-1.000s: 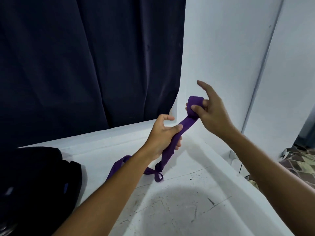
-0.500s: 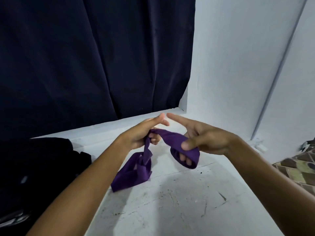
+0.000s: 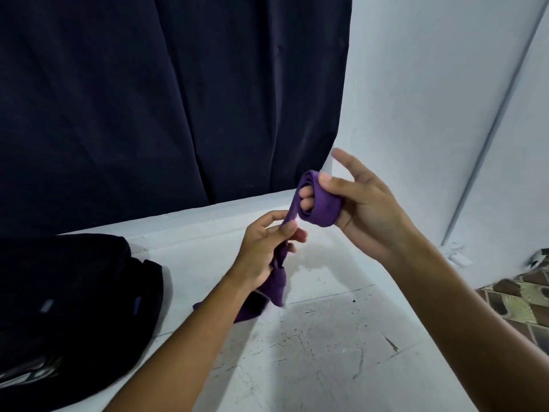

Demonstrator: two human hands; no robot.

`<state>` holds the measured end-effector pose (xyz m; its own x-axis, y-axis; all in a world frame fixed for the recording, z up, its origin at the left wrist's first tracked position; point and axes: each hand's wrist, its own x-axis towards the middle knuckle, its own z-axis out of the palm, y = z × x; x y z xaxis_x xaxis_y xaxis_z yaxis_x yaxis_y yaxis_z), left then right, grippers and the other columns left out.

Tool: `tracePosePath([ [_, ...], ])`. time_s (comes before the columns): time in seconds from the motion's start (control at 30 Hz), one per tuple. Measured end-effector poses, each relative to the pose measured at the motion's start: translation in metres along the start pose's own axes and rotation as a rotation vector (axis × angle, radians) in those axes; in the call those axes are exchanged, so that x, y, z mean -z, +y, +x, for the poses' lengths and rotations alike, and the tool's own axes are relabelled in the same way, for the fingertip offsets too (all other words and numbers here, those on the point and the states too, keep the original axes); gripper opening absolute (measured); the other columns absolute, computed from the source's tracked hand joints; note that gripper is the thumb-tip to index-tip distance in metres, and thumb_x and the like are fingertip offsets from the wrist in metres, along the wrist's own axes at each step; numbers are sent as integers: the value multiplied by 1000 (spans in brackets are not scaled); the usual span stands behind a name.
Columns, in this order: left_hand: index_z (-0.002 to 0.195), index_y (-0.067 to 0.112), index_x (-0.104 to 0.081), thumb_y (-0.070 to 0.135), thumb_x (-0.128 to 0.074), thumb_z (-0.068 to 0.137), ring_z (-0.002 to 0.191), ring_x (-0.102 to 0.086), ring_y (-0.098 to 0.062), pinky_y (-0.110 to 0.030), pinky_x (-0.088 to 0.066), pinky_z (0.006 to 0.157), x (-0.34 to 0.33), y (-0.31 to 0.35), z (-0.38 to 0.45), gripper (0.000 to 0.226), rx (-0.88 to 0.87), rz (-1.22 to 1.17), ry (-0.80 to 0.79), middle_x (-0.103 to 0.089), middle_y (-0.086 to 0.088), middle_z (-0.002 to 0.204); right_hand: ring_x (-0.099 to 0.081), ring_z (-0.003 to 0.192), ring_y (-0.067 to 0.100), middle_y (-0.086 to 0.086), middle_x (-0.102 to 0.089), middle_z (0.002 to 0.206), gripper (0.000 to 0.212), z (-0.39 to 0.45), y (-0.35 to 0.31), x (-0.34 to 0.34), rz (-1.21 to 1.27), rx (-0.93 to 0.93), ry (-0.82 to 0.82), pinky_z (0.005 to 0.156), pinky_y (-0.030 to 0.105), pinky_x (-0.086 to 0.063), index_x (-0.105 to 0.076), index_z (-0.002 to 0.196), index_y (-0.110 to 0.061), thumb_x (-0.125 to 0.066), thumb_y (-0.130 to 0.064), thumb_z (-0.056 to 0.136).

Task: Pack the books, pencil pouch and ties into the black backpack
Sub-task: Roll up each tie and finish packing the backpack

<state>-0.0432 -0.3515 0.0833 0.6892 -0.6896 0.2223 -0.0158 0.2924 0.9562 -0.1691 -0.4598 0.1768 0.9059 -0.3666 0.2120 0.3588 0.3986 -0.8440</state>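
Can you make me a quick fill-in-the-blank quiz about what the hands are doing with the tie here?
1. The tie being rolled is ____ in colour.
2. The roll is wound round fingers of the ____ hand.
3. The left hand grips the tie's loose ____.
4. The backpack lies to the person's ____.

Missing words: purple; right; tail; left

I see a dark navy curtain (image 3: 166, 96) hanging behind the scuffed white table (image 3: 312, 352); right of the table lies patterned floor tile (image 3: 523, 307).
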Motion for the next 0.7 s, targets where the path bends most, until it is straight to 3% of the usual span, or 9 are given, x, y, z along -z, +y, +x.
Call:
tracePosePath([
  [0.07, 108, 9, -55, 5, -72, 75, 52, -55, -17, -22, -42, 51, 20, 8, 0, 38, 126, -96, -123, -65, -8, 66, -68, 63, 25, 19, -71, 78, 68, 1, -13, 2, 17, 73, 57, 66, 32, -58, -26, 150, -14, -56, 1, 90],
  [0.17, 106, 9, -56, 10, -79, 68, 52, -50, -13, -19, -41, 53, 51, 11, -5, 44, 205, 253, -279, -57, -3, 60, -68, 65, 25, 15, -72, 75, 57, 2, -41, 6, 68, 211, 131, 68, 33, -58, -33, 142, -10, -55, 3, 91],
  [0.23, 107, 8, -59, 19, -91, 60, 58, -51, -14, -23, -44, 59, 67, 9, -6, 58, 279, 423, -238, -58, -4, 63, -69, 67, 23, 9, -73, 71, 53, 1, -61, 7, 90, 307, 159, 70, 33, -57, -33, 140, -9, -54, 4, 93],
  [0.3, 118, 4, -56, 29, -96, 51, 63, -59, -19, -31, -53, 64, 87, 8, -8, 82, 450, 340, -209, -61, -8, 69, -69, 70, 24, 7, -73, 69, 52, -1, -75, 6, 105, 345, 153, 71, 33, -57, -32, 140, -8, -53, 5, 93],
  [0.37, 131, 4, -52, 31, -97, 50, 55, -58, -17, -29, -53, 54, 110, 11, -8, 96, 577, 72, -241, -60, -9, 72, -69, 72, 25, 9, -73, 72, 52, -3, -79, 2, 75, 323, 128, 71, 33, -57, -34, 139, -7, -54, 5, 93],
  [0.47, 139, 9, -51, 33, -92, 62, 49, -56, -10, -22, -50, 47, 128, 28, -1, 90, 573, -63, -331, -62, -7, 72, -69, 69, 26, 14, -72, 75, 44, -6, -76, -4, 47, 216, 75, 69, 33, -58, -37, 132, -8, -54, 3, 93],
  [0.53, 140, 11, -48, 34, -93, 60, 77, -68, -22, -35, -59, 71, 131, 43, 16, 95, 639, 359, -187, -69, -13, 96, -69, 67, 24, 14, -71, 74, 40, -8, -73, -10, 65, 151, 13, 67, 30, -58, -37, 129, -9, -52, 1, 93],
  [0.6, 143, 12, -43, 27, -90, 67, 111, -61, -28, -40, -50, 94, 137, 56, 35, 90, 527, 867, 207, -59, -14, 129, -68, 65, 23, 15, -70, 75, 45, -9, -71, -20, 84, 90, -34, 65, 29, -58, -37, 132, -10, -53, 0, 92],
  [0.7, 132, 16, -51, 13, -83, 74, 113, -60, -24, -29, -50, 82, 120, 84, 44, 67, 106, 792, 530, -61, -9, 124, -68, 64, 21, 14, -70, 76, 50, -9, -63, -35, 70, 6, -95, 64, 28, -58, -38, 133, -9, -56, -4, 88],
])
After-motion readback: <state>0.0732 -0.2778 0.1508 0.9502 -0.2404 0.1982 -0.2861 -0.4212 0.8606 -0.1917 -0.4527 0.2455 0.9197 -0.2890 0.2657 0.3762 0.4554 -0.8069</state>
